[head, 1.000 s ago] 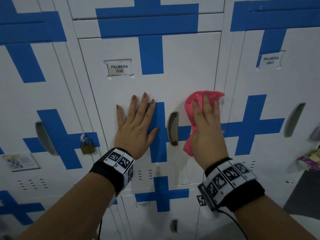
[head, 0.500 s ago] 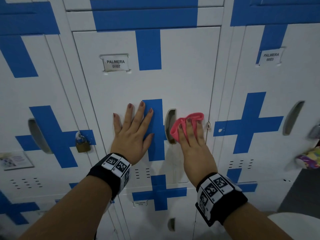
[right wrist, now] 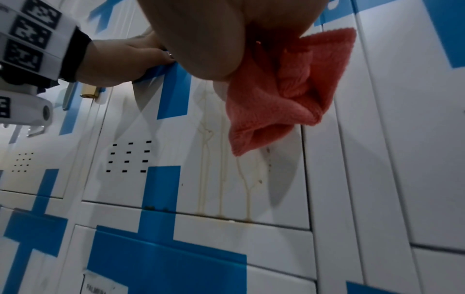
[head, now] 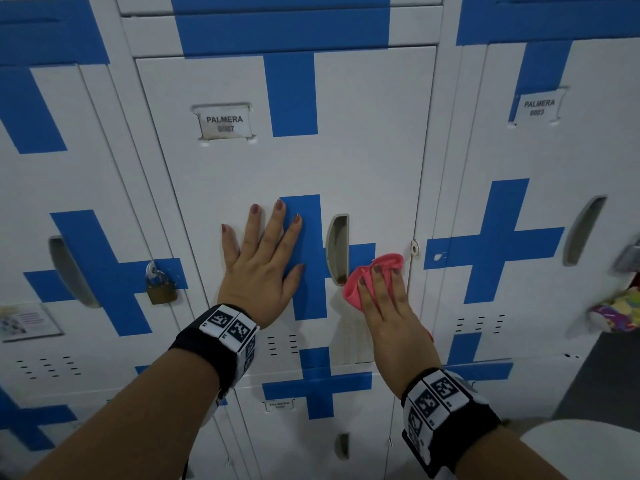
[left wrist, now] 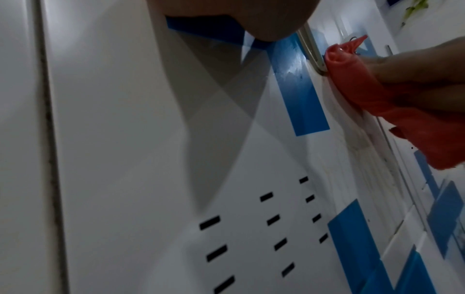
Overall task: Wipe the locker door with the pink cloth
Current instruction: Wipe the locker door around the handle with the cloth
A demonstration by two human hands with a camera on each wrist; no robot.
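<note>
Here, at the far left, a neighbouring locker is seen with a brass padlock (head: 161, 291) hung from its hasp, just beside the edge of the middle door. Next comes the locker door (head: 363, 161), white with blue cross-shaped bands, on which a name plate (head: 224, 121) reading "PALMERA" is fixed in the upper left part. The left hand (head: 261, 268) is laid flat against this door, its fingers straight and spread, nothing being gripped; its fingertips lie on and beside the vertical blue band, and a black wrist strap with printed markers is worn behind it. Below that hand, small vent slots (left wrist: 273, 219) are cut in rows into the door. To the right of the blue band a recessed handle (head: 338, 249) is set upright in the door. Just right of the handle's lower end, the pink cloth (head: 372, 282) is pressed against the door under the right hand (head: 391, 323), bunched and folded, with its upper edge showing past the fingertips and its lower folds hanging beneath the palm in the right wrist view. The cloth is held down by straight fingers laid over it; whether the thumb is curled round it cannot be told. Beneath the cloth, yellowish drip stains (right wrist: 221, 179) are seen running down to the door's bottom edge.
</note>
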